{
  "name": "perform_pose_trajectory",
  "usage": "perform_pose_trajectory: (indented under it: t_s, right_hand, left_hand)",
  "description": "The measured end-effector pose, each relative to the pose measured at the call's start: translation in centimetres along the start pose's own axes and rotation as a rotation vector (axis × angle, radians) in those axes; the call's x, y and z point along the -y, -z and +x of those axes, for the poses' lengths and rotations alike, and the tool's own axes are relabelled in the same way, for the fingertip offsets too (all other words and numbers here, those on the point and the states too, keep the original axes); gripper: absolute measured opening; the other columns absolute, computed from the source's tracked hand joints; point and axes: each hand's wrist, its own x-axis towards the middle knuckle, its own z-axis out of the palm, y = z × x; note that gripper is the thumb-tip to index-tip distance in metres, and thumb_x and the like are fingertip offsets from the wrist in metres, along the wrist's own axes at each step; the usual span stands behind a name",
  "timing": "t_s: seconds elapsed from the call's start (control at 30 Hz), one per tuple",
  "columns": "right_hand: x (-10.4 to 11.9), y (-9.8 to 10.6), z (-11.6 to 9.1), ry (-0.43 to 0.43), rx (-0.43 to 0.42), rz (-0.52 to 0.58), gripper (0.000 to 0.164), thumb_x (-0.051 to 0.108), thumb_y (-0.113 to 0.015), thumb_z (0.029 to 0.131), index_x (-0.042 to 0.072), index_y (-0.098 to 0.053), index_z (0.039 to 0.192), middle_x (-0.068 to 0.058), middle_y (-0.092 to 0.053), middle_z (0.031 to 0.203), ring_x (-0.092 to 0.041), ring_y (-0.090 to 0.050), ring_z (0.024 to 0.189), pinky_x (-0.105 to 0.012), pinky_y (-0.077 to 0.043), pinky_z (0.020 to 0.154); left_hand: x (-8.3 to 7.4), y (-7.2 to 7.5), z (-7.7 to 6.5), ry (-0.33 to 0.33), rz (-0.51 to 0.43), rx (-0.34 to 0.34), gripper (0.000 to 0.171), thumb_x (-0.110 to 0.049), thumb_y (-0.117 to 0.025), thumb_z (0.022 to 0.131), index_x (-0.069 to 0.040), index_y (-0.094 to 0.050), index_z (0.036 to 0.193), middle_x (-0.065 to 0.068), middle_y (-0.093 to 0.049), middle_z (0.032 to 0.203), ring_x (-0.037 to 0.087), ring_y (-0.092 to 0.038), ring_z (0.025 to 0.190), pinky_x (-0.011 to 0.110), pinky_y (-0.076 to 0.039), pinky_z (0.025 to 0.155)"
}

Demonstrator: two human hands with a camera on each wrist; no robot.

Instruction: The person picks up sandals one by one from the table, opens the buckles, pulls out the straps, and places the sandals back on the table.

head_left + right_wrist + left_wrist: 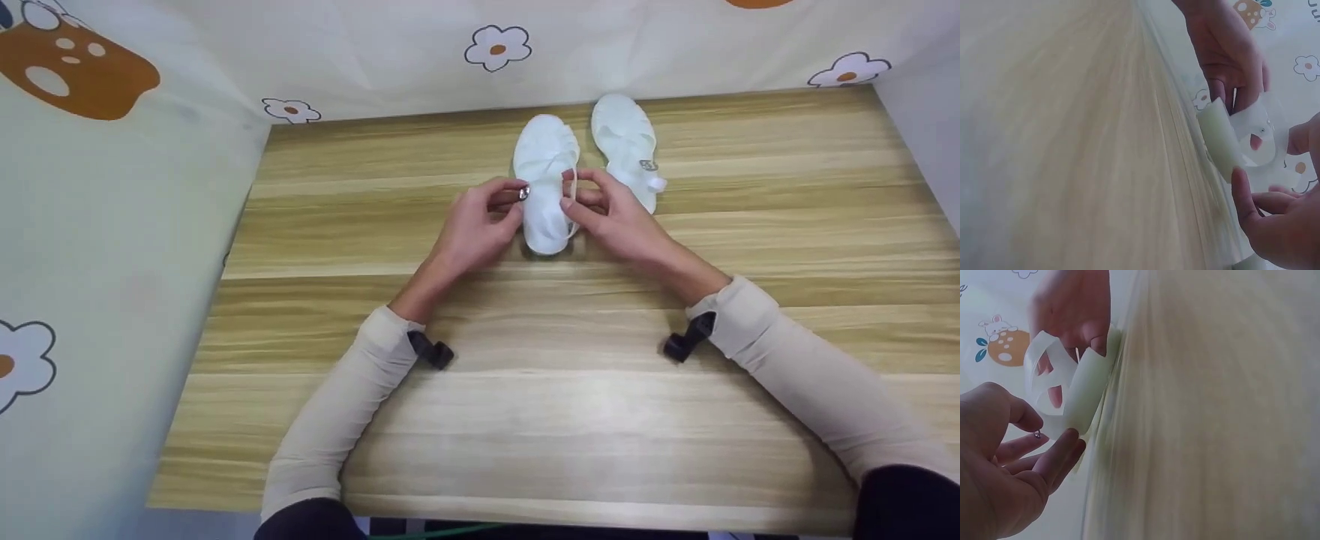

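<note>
A white sandal [546,180] lies on the wooden table, toe toward the back wall, with both hands at its heel half. On the sandal's left side my left hand [478,221] pinches a small shiny metal buckle [1037,434] between thumb and forefinger, its other fingers beside the heel. My right hand [622,221] holds the thin strap [574,184] on the right side, thumb and fingers curled about it. In both wrist views the strap stands up in a loop above the thick pale sole [1220,138].
A second white sandal [625,139], with a buckle on its right side, lies just right of the first, near the back wall. Flower-printed cloth [405,60] walls in the wooden table [540,420] at the back and left. Black wrist cameras [433,350] hang below both cuffs.
</note>
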Motion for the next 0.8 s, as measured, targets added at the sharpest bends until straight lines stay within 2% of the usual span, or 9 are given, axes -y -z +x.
perform_pose_trajectory:
  t_s: [0.13,0.23,0.43,0.67,0.8]
  right_hand:
    - [0.0,-0.5,0.7,-0.040,-0.039,0.021,0.062,0.027,-0.064,0.109,0.006,-0.040,0.162,-0.017,-0.062,0.155,-0.023,-0.060,0.143,-0.022,-0.051,0.107]
    - [0.0,-0.9,1.3,-0.066,-0.056,0.020,0.065,0.028,-0.065,0.108,0.006,-0.039,0.163,-0.015,-0.060,0.158,-0.025,-0.056,0.148,-0.026,-0.047,0.111]
    - [-0.1,-1.4,2.6,-0.076,-0.091,0.012,0.061,0.023,-0.067,0.106,0.004,-0.043,0.158,-0.016,-0.063,0.155,-0.026,-0.058,0.143,-0.028,-0.046,0.108]
    - [0.0,-1.7,3.6,-0.071,-0.107,0.049,0.058,0.021,-0.068,0.105,0.003,-0.045,0.156,-0.016,-0.063,0.155,-0.025,-0.057,0.146,-0.035,-0.044,0.118]
    - [-0.1,-1.6,4.1,-0.088,-0.090,0.060,0.061,0.022,-0.068,0.105,0.004,-0.044,0.158,-0.015,-0.063,0.156,-0.023,-0.058,0.145,-0.035,-0.044,0.119]
  left_hand:
    - [0.2,-0.2,0.8,0.014,-0.013,-0.032,0.033,-0.006,-0.063,0.102,-0.004,-0.071,0.134,0.011,-0.078,0.131,0.016,-0.075,0.121,0.027,-0.059,0.105]
    - [0.5,-0.3,1.4,0.013,-0.007,-0.059,0.033,-0.006,-0.063,0.101,-0.004,-0.072,0.133,0.011,-0.078,0.131,0.015,-0.075,0.121,0.027,-0.059,0.104]
    - [0.8,-0.1,2.6,0.021,0.020,-0.100,0.032,-0.008,-0.064,0.101,-0.006,-0.073,0.131,0.009,-0.080,0.129,0.011,-0.077,0.116,0.025,-0.060,0.100]
    - [1.2,0.3,3.4,0.046,0.021,-0.120,0.031,-0.010,-0.066,0.101,-0.007,-0.074,0.131,0.009,-0.080,0.128,0.010,-0.077,0.116,0.025,-0.060,0.100]
    - [1.4,0.6,3.4,0.066,0.043,-0.128,0.031,-0.011,-0.067,0.101,-0.009,-0.075,0.131,0.009,-0.081,0.126,0.009,-0.077,0.116,0.026,-0.060,0.102]
